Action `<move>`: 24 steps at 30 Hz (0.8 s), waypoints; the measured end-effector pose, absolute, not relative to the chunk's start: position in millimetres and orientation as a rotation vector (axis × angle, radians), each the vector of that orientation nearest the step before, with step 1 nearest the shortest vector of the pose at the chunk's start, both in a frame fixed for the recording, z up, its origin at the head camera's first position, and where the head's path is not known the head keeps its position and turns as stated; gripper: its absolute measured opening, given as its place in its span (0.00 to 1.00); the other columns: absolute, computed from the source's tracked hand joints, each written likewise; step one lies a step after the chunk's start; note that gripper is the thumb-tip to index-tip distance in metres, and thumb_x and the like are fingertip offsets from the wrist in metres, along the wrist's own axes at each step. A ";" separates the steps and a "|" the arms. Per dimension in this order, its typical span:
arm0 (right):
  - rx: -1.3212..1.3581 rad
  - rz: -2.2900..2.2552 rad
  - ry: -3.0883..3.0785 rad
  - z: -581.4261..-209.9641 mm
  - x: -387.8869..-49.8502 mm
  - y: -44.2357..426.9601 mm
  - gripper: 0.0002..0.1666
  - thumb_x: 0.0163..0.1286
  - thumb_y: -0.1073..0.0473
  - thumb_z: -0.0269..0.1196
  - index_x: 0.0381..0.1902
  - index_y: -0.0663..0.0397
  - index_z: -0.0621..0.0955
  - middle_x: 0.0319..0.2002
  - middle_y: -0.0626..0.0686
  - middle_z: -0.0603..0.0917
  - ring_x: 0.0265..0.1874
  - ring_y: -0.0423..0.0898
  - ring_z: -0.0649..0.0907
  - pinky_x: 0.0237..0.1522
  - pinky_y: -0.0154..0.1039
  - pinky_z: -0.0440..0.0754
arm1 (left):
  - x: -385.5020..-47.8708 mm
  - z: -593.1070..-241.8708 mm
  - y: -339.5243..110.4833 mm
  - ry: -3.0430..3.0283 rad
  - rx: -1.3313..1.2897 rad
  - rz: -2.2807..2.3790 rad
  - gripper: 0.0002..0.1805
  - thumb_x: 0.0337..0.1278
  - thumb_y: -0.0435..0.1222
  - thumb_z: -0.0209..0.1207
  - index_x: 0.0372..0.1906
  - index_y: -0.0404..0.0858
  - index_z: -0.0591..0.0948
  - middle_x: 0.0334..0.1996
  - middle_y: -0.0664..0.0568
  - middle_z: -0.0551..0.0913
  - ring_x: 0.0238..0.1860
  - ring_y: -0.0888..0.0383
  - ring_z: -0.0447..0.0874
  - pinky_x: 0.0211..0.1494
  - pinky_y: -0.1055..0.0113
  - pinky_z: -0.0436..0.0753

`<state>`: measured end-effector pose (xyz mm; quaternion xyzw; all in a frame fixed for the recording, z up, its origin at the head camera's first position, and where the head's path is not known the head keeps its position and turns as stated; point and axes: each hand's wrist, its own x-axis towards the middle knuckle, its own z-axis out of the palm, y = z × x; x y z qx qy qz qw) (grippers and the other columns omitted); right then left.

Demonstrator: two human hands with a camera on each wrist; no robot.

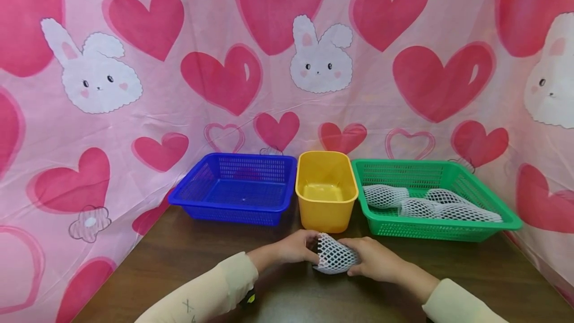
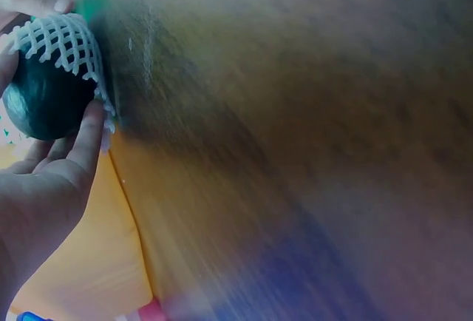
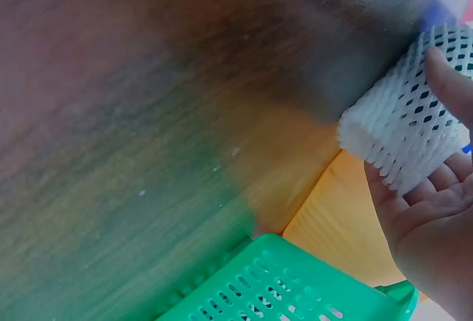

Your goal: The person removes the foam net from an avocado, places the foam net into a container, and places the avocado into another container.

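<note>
A white foam net sleeve (image 1: 335, 254) lies between both hands, just above the table in front of the yellow bin. In the left wrist view, a dark green, smooth, round fruit (image 2: 46, 99) shows at the sleeve's open end; its exact kind is unclear. My left hand (image 1: 293, 247) grips the fruit at that end, its fingers and thumb on either side. From the right, my right hand (image 1: 376, 260) holds the sleeve (image 3: 410, 110), thumb on one side and fingers on the other. The sleeve hides the rest of the fruit.
A blue basket (image 1: 233, 208) stands back left with nothing seen inside. The yellow bin (image 1: 325, 216) is at the centre. On the right, a green basket (image 1: 430, 231) holds several net-sleeved items (image 1: 385, 196). A patterned pink cloth (image 1: 211, 29) hangs behind the brown table (image 1: 188, 263).
</note>
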<state>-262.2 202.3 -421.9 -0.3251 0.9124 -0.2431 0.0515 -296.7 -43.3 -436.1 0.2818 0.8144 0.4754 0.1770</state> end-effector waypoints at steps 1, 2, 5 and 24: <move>-0.989 -0.725 2.790 -421.9 -262.0 202.1 0.36 0.51 0.57 0.77 0.58 0.58 0.78 0.48 0.47 0.83 0.43 0.42 0.80 0.47 0.47 0.79 | -296.5 -436.8 -43.5 2.316 0.794 1.347 0.27 0.41 0.26 0.69 0.53 0.29 0.77 0.42 0.52 0.82 0.45 0.60 0.77 0.53 0.67 0.75; -0.991 -0.716 2.800 -422.0 -261.9 201.8 0.35 0.51 0.58 0.76 0.58 0.58 0.78 0.47 0.48 0.83 0.43 0.43 0.80 0.47 0.48 0.79 | -296.2 -437.3 -43.6 2.323 0.795 1.350 0.28 0.40 0.26 0.69 0.53 0.29 0.77 0.42 0.51 0.82 0.45 0.60 0.77 0.53 0.67 0.74; -1.008 -0.693 2.828 -422.5 -262.1 201.4 0.33 0.51 0.60 0.76 0.55 0.60 0.79 0.46 0.49 0.84 0.42 0.43 0.80 0.46 0.49 0.79 | -295.3 -437.7 -44.8 2.331 0.793 1.352 0.28 0.40 0.26 0.70 0.53 0.29 0.77 0.44 0.51 0.82 0.47 0.59 0.78 0.54 0.67 0.74; -1.195 -0.705 2.923 -422.3 -261.3 205.5 0.17 0.53 0.63 0.74 0.43 0.53 0.85 0.37 0.42 0.85 0.36 0.36 0.82 0.39 0.41 0.82 | -295.2 -433.7 -59.7 2.376 0.776 1.325 0.28 0.43 0.31 0.73 0.53 0.31 0.78 0.48 0.49 0.82 0.52 0.55 0.79 0.59 0.62 0.74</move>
